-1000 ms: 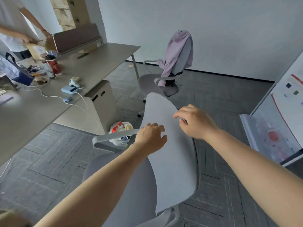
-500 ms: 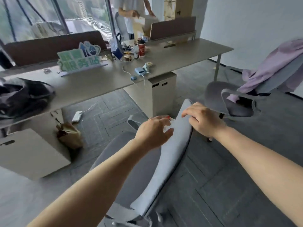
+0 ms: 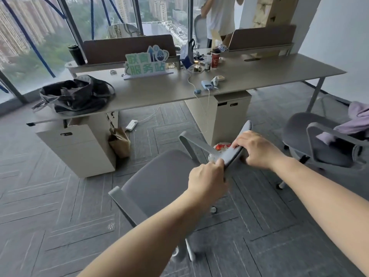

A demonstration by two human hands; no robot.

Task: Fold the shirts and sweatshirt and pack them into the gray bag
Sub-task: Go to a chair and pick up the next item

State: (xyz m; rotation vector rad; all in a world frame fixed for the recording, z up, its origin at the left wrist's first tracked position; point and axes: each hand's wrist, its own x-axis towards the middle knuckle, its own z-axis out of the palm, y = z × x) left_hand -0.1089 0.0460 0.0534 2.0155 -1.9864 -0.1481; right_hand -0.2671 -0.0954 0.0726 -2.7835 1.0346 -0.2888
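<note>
Both my hands grip the top edge of a grey office chair's backrest [image 3: 234, 150]. My left hand [image 3: 206, 179] holds its near end and my right hand [image 3: 257, 149] curls over it further along. The chair's seat [image 3: 157, 176] faces the desk. The gray bag [image 3: 73, 94] lies open and slumped on the left end of the long desk [image 3: 249, 76]. A lilac garment [image 3: 357, 118] hangs over a second grey chair [image 3: 311, 136] at the right edge. No other clothes show.
The desk carries a green sign [image 3: 146, 63], cups, chargers and cables. Two cabinets [image 3: 79, 148] stand under it, with a paper bag [image 3: 119, 141] and a power strip [image 3: 131, 124] on the floor. A person in a white shirt [image 3: 219, 17] stands behind the desk.
The chair has swung round so its seat faces the desk, and my view has turned left. The bag and the windows have come into sight. Both hands stayed on the backrest.
</note>
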